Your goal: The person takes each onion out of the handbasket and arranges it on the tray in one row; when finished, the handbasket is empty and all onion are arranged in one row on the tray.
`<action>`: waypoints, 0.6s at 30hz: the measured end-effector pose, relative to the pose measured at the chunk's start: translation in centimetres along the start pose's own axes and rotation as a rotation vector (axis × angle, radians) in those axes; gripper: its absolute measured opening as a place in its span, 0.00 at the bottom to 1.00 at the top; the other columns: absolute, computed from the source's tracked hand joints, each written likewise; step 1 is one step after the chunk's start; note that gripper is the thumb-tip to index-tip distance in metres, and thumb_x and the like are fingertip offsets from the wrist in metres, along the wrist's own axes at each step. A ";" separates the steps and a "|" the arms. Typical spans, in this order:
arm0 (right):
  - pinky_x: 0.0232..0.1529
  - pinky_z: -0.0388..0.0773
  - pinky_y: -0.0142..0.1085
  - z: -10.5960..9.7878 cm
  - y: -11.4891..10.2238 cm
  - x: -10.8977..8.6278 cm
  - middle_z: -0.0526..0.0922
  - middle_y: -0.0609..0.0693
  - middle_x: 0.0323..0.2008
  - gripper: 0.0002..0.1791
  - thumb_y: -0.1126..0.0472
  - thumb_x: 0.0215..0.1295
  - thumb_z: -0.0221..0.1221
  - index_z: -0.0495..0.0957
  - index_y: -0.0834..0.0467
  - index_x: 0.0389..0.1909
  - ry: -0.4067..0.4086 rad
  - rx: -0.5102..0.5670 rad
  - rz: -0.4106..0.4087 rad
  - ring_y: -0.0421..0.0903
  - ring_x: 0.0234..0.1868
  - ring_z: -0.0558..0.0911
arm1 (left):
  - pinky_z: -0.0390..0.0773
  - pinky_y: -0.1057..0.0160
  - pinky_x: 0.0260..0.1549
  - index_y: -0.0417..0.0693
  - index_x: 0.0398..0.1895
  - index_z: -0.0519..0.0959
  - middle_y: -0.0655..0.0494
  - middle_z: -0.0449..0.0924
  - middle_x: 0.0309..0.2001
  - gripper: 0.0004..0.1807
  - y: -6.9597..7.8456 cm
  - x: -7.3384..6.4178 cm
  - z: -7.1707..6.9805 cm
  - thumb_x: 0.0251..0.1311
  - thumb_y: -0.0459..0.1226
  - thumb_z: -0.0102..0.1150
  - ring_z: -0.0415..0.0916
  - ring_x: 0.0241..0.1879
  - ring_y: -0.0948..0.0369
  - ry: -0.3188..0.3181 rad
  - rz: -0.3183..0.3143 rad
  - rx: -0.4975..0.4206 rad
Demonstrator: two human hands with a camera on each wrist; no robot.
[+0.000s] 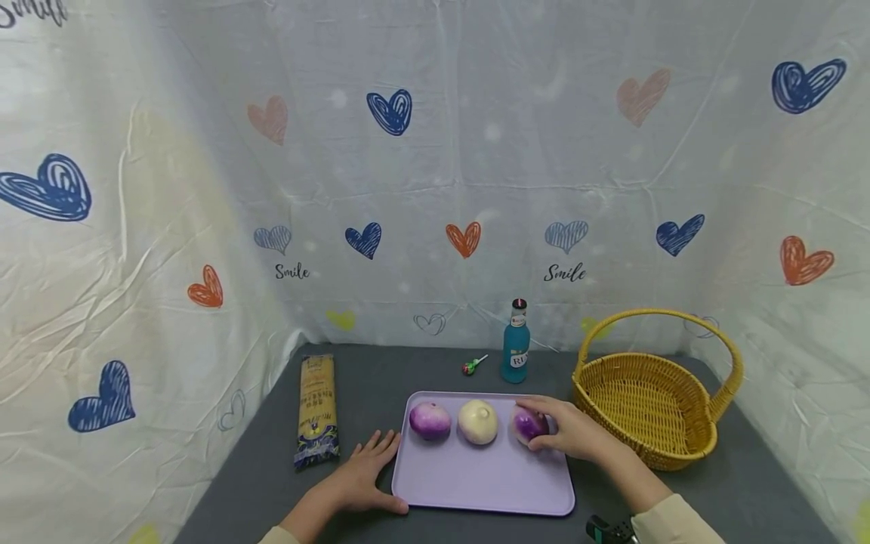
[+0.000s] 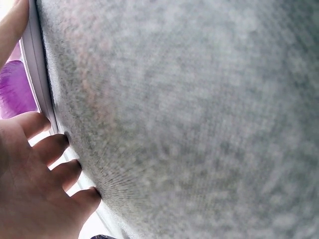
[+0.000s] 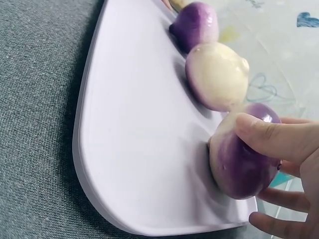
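Observation:
A lilac tray point(image 1: 482, 480) lies on the dark table. Along its far side, a purple onion point(image 1: 430, 421) is at the left and a mostly cream onion point(image 1: 478, 421) in the middle. At the right end, my right hand point(image 1: 571, 431) grips a third onion point(image 3: 244, 159), glossy purple fading to white, with the thumb on one side and fingers on the other. My left hand point(image 1: 363, 477) rests beside the tray's left edge with its fingers spread, the thumb by the near left corner. In the left wrist view its fingertips point(image 2: 87, 199) press on the grey tabletop.
A yellow wicker basket point(image 1: 646, 404) with a tall handle stands right of the tray. Behind the tray are a blue bottle point(image 1: 516, 347) and a green-and-red lollipop point(image 1: 470, 367). A long yellow-and-blue packet point(image 1: 317, 408) lies at the left. A heart-printed curtain point(image 1: 455, 166) closes off the table.

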State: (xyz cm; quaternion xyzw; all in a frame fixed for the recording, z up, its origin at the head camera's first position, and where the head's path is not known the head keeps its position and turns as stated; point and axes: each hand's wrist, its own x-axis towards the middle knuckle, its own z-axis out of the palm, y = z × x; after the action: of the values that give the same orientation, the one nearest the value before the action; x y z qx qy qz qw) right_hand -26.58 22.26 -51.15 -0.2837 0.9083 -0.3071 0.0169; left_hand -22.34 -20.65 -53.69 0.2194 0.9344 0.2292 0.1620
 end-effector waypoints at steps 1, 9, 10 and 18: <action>0.64 0.71 0.61 0.0 0.0 0.0 0.74 0.61 0.68 0.40 0.51 0.56 0.73 0.73 0.56 0.69 0.003 0.000 0.003 0.64 0.67 0.74 | 0.44 0.28 0.71 0.44 0.81 0.52 0.40 0.50 0.80 0.66 -0.1 0.0 0.0 0.44 0.66 0.73 0.41 0.79 0.37 0.000 0.000 0.000; 0.64 0.69 0.64 -0.2 -0.3 0.0 0.71 0.63 0.69 0.39 0.50 0.56 0.73 0.73 0.54 0.69 0.006 0.013 0.011 0.66 0.69 0.71 | 0.43 0.27 0.71 0.44 0.81 0.52 0.40 0.50 0.80 0.66 -0.3 0.1 -0.1 0.44 0.66 0.73 0.41 0.79 0.36 -0.004 0.004 -0.006; 0.64 0.69 0.64 -0.3 -0.3 0.0 0.71 0.64 0.69 0.39 0.49 0.56 0.73 0.73 0.54 0.69 0.006 0.009 0.010 0.67 0.69 0.71 | 0.43 0.27 0.71 0.44 0.81 0.52 0.40 0.49 0.80 0.66 -0.3 0.1 -0.1 0.45 0.65 0.73 0.41 0.79 0.36 -0.006 0.005 -0.009; 0.62 0.71 0.64 -2.3 -1.4 -1.3 0.73 0.63 0.68 0.37 0.44 0.59 0.70 0.74 0.53 0.69 0.060 -0.068 -0.026 0.67 0.67 0.72 | 0.50 0.29 0.70 0.40 0.80 0.50 0.37 0.50 0.79 0.66 -0.1 -0.6 -1.3 0.46 0.62 0.75 0.46 0.78 0.36 -0.009 -0.003 -0.039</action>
State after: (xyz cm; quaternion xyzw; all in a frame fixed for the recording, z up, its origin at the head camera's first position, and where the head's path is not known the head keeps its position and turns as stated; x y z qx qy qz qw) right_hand -25.22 23.30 -48.70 -0.2865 0.9145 -0.2847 -0.0238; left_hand -22.36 -21.51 -52.50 0.2158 0.9293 0.2463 0.1709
